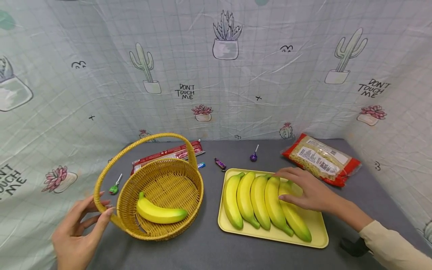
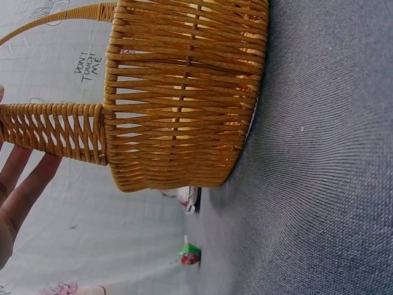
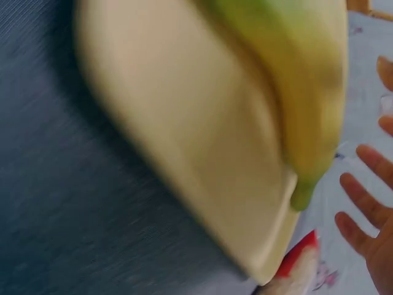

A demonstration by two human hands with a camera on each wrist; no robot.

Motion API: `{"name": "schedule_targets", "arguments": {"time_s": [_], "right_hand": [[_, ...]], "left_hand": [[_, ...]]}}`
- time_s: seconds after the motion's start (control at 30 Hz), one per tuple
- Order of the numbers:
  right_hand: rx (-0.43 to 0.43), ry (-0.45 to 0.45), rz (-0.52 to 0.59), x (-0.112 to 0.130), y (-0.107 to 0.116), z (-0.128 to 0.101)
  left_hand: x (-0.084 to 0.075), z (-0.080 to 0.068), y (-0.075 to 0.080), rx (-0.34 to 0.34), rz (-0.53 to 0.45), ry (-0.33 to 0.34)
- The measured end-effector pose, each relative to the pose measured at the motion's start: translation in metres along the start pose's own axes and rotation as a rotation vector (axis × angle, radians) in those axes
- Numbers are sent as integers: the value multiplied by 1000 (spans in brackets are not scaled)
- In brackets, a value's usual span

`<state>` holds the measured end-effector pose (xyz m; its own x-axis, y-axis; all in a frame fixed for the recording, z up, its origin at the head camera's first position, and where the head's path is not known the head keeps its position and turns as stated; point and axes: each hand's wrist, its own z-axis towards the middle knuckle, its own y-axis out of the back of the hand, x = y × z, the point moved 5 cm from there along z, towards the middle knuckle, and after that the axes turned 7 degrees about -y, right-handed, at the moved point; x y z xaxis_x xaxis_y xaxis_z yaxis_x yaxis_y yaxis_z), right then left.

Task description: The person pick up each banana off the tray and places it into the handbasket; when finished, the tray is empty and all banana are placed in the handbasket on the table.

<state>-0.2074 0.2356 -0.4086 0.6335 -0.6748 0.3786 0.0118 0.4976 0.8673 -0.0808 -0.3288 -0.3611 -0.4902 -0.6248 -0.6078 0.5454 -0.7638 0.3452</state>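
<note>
On the left stands a yellow woven basket (image 1: 123, 187) with a tall arched handle (image 1: 100, 183). My left hand (image 1: 79, 228) holds the lower left part of that handle, thumb in front and fingers behind; the left wrist view shows the fingers (image 2: 27, 187) against the woven strip. One banana (image 1: 160, 213) lies inside the basket. To the right, several bananas (image 1: 260, 200) lie side by side on a pale yellow tray (image 1: 317, 232). Over the tray's right side hovers my right hand (image 1: 305, 189), fingers spread, above the rightmost banana (image 3: 307, 104).
Behind the tray lies a red-ended clear bag of grains (image 1: 320, 159). A purple lollipop (image 1: 254, 156) and a purple wrapped candy (image 1: 220, 164) lie at the back. Long red packets (image 1: 168, 153) are behind the basket, with a green lollipop (image 1: 114, 188) at its left.
</note>
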Motion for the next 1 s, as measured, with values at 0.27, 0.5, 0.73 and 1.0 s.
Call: {"name": "schedule_targets", "arguments": {"time_s": [0.27, 0.5, 0.73, 1.0], "right_hand": [[17, 23, -11, -15, -7, -16], [30, 24, -11, -21, -12, -23], [38, 9, -4, -31, -10, -31], [62, -1, -35, -41, -13, -39]], "left_hand": [[-1, 0, 0, -1, 11, 15], [0, 0, 0, -13, -22, -23], [0, 0, 0, 3, 14, 36], [2, 1, -1, -26, -34, -35]]}}
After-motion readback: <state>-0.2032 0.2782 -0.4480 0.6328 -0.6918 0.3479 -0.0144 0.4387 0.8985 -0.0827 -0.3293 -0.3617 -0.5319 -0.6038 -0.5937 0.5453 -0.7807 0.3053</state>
